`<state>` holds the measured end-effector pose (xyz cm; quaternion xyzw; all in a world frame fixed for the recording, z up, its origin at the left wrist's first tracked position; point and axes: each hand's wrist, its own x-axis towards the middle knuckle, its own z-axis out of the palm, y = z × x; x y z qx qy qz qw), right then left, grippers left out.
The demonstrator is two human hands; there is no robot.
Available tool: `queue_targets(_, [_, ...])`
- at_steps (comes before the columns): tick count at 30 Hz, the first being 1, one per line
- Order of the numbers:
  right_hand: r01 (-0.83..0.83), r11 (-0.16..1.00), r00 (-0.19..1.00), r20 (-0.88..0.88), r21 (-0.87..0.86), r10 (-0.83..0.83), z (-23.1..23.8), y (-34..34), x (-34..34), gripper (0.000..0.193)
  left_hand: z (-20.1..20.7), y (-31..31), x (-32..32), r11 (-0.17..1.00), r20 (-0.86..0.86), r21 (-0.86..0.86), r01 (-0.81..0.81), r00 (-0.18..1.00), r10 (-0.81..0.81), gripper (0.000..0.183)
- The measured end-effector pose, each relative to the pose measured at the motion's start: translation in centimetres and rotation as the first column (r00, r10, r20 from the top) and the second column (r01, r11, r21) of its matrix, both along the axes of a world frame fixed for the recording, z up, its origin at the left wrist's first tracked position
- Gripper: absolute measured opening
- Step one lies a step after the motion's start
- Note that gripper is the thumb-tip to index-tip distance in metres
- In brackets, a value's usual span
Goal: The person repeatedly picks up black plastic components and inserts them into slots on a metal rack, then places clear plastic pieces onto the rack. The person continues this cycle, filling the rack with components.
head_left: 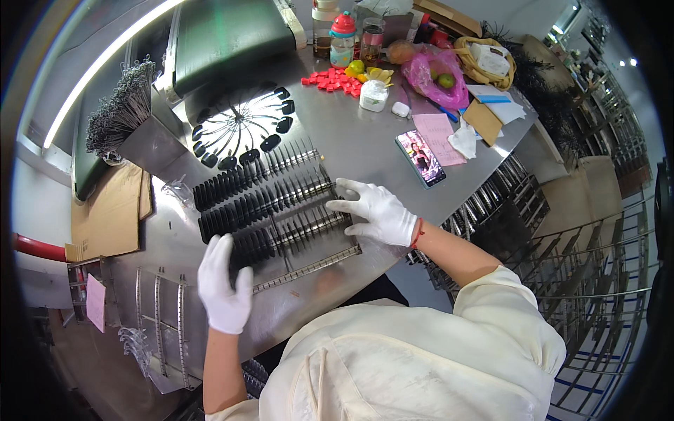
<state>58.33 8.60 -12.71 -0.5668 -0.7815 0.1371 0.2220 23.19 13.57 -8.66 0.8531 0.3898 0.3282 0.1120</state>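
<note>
A metal rack [309, 269] lies on the steel table in front of me. Its rails carry rows of black pieces [228, 211] with rounded flat heads and thin stems; their exact kind I cannot make out. At the rack's left front corner, my white-gloved left hand [226, 288] is open, thumb apart from the fingers, close to the nearest row. My right hand [382, 214], gloved too, has its fingers spread against the right ends of the rails. Beyond the rack, similar black-headed pieces [269, 143] lie in a ring, stems pointing inward.
A metal bin [153, 137] of wire hooks stands at the left, beside a green conveyor belt [232, 42]. A lit phone [421, 160] rests on pink paper. Bottles [342, 49], red pieces [330, 81] and a pink bag [432, 74] fill the back. More racks [160, 326] hang at the table's left.
</note>
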Motion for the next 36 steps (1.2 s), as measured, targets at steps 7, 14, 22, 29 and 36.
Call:
queue_targets(7, [0.013, 0.978, 0.805, -0.579, -0.207, -0.133, -1.2, 0.2, 0.2, 0.071, -0.5, 0.9, 10.1, 0.911, -0.293, -0.018, 0.413, 0.869, -0.399, 0.070])
queue_targets(14, [0.407, 0.913, 0.894, -0.206, 0.004, -0.398, -2.1, 4.3, 4.4, 0.063, -3.2, 1.0, 11.1, 0.899, -0.581, 0.001, 0.437, 0.733, -0.355, 0.075])
queue_targets(22, [0.497, 0.864, 0.826, 0.261, 0.084, -0.500, -1.7, 6.8, 5.1, 0.064, -1.5, 2.5, -5.3, 0.985, -0.651, -0.037, 0.167, 0.744, -0.150, 0.074])
queue_targets(29, [0.051, 0.902, 0.996, -0.044, -0.428, -0.077, 0.7, -3.3, 0.3, 0.099, -0.8, 13.0, -15.4, 0.819, -0.254, -0.071, -0.569, 0.804, 0.537, 0.062])
queue_targets(36, [0.485, 0.831, 0.874, 0.167, -0.273, -0.456, -4.8, -4.6, -6.2, 0.051, 4.3, 32.4, -7.9, 0.744, 0.318, -0.193, -0.640, 0.676, 0.664, 0.064])
